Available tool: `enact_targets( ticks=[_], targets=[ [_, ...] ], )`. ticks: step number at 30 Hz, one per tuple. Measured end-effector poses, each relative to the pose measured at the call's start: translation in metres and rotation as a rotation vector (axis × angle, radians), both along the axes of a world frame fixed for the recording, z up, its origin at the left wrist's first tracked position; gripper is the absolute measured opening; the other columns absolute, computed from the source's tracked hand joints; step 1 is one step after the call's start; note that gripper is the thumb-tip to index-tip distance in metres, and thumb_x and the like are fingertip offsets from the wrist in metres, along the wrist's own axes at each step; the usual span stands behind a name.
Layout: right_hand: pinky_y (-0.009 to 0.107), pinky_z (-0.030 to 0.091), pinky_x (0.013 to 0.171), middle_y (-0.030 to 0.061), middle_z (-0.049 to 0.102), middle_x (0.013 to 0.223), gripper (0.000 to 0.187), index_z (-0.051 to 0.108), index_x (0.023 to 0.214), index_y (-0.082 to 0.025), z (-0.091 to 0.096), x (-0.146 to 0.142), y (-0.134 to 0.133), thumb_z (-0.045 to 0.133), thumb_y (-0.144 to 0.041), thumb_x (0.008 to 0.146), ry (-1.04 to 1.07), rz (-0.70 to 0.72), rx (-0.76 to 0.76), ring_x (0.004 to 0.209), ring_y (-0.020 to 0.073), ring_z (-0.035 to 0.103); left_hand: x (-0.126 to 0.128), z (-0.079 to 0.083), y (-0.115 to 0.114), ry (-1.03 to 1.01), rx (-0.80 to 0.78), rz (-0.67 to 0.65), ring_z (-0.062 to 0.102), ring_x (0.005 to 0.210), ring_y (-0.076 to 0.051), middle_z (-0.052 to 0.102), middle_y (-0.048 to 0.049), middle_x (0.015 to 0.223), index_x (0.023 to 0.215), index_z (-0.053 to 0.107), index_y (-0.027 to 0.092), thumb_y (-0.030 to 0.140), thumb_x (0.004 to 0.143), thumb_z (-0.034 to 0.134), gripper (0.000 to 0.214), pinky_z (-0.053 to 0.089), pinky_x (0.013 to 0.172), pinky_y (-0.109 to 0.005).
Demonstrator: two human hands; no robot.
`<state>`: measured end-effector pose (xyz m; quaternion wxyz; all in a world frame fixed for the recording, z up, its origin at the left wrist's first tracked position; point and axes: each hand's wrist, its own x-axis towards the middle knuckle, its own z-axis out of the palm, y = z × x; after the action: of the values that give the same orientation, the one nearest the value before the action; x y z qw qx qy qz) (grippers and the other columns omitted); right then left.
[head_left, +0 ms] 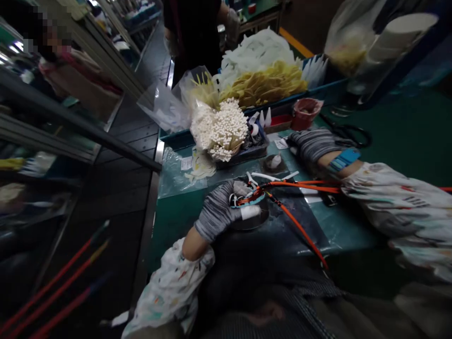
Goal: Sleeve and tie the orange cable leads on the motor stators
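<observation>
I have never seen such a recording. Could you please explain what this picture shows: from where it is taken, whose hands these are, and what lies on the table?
The picture comes from a camera worn on a person's head, looking down at that person's own two gloved hands. The left hand closes its fingers on a bundle of orange wires above the green table. The right hand rests near a red cup and black scissors; whether it grips anything is unclear. Behind lie white-tipped sticks and a yellow pile. Beyond them stands another person.
</observation>
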<state>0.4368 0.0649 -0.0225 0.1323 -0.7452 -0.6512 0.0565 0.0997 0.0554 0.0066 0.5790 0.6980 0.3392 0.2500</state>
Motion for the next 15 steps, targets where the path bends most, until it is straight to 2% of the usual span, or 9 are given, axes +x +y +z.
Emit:
enact_targets(
  ticks=[2, 4, 5, 7, 8, 9, 10, 13, 15],
  targets=[
    [0.066, 0.051, 0.097, 0.0259, 0.074, 0.107, 0.022, 0.074, 0.107, -0.008, 0.019, -0.008, -0.010, 0.063, -0.021, 0.093, -0.090, -0.108, -0.003, 0.113, 0.0444, 0.067, -0.001, -0.003, 0.000, -0.005, -0.006, 0.007, 0.071, 0.099, -0.023, 0.075, -0.0058, 0.101, 0.088, 0.064, 0.020, 0.045, 0.066, 0.097, 0.047, 0.058, 0.095, -0.039],
    [0.072, 0.049, 0.098, 0.0316, 0.068, 0.121, 0.033, 0.070, 0.118, -0.005, 0.043, -0.019, -0.037, 0.055, -0.026, 0.098, -0.138, -0.196, 0.045, 0.123, 0.0520, 0.061, -0.002, -0.004, 0.000, 0.001, -0.026, 0.001, 0.072, 0.104, -0.025, 0.075, -0.0062, 0.102, 0.088, 0.063, 0.020, 0.044, 0.066, 0.098, 0.047, 0.058, 0.098, -0.041],
    [0.070, 0.050, 0.101, 0.0287, 0.067, 0.127, 0.039, 0.068, 0.124, -0.009, 0.054, -0.027, -0.056, 0.046, -0.033, 0.103, -0.132, -0.220, 0.093, 0.126, 0.0498, 0.061, -0.002, -0.004, 0.001, 0.002, -0.040, -0.004, 0.072, 0.106, -0.026, 0.075, -0.0065, 0.103, 0.087, 0.063, 0.021, 0.044, 0.067, 0.098, 0.046, 0.058, 0.099, -0.041],
    [0.061, 0.057, 0.099, 0.0145, 0.072, 0.124, 0.038, 0.067, 0.130, -0.029, 0.067, -0.048, -0.098, 0.047, -0.050, 0.104, 0.091, -0.206, 0.308, 0.117, 0.0399, 0.069, -0.002, -0.003, 0.003, -0.010, -0.064, -0.010, 0.072, 0.111, -0.026, 0.076, -0.0071, 0.105, 0.085, 0.062, 0.020, 0.042, 0.067, 0.098, 0.045, 0.057, 0.102, -0.042],
    [0.058, 0.061, 0.090, 0.0072, 0.075, 0.119, 0.032, 0.065, 0.130, -0.042, 0.068, -0.061, -0.118, 0.055, -0.052, 0.101, 0.195, -0.163, 0.403, 0.107, 0.0362, 0.073, -0.002, -0.001, 0.004, -0.022, -0.070, -0.012, 0.072, 0.111, -0.026, 0.076, -0.0073, 0.106, 0.084, 0.062, 0.020, 0.041, 0.066, 0.098, 0.045, 0.057, 0.102, -0.042],
    [0.056, 0.063, 0.081, 0.0023, 0.076, 0.116, 0.035, 0.061, 0.132, -0.051, 0.066, -0.074, -0.134, 0.064, -0.050, 0.097, 0.263, -0.112, 0.457, 0.099, 0.0349, 0.075, -0.001, 0.000, 0.004, -0.031, -0.072, -0.013, 0.072, 0.111, -0.026, 0.077, -0.0075, 0.107, 0.083, 0.062, 0.020, 0.041, 0.066, 0.098, 0.045, 0.058, 0.102, -0.042],
    [0.054, 0.063, 0.073, 0.0003, 0.077, 0.112, 0.045, 0.055, 0.139, -0.056, 0.061, -0.088, -0.147, 0.065, -0.046, 0.096, 0.328, -0.017, 0.468, 0.091, 0.0336, 0.076, -0.001, 0.001, 0.005, -0.036, -0.073, -0.014, 0.073, 0.110, -0.025, 0.077, -0.0078, 0.108, 0.083, 0.061, 0.020, 0.040, 0.066, 0.098, 0.045, 0.058, 0.102, -0.041],
    [0.049, 0.061, 0.062, -0.0022, 0.080, 0.104, 0.063, 0.044, 0.150, -0.057, 0.039, -0.124, -0.162, 0.066, -0.036, 0.095, 0.414, 0.153, 0.449, 0.080, 0.0303, 0.076, -0.001, 0.004, 0.006, -0.011, -0.051, -0.029, 0.074, 0.110, -0.025, 0.078, -0.0091, 0.110, 0.083, 0.060, 0.020, 0.039, 0.067, 0.098, 0.045, 0.059, 0.099, -0.040],
    [0.048, 0.062, 0.064, -0.0014, 0.080, 0.104, 0.061, 0.048, 0.149, -0.051, 0.030, -0.137, -0.158, 0.066, -0.030, 0.095, 0.440, 0.181, 0.474, 0.083, 0.0292, 0.077, -0.001, 0.004, 0.006, -0.011, -0.046, -0.047, 0.074, 0.111, -0.025, 0.078, -0.0094, 0.111, 0.084, 0.059, 0.020, 0.038, 0.068, 0.097, 0.045, 0.060, 0.097, -0.039]
  ],
)
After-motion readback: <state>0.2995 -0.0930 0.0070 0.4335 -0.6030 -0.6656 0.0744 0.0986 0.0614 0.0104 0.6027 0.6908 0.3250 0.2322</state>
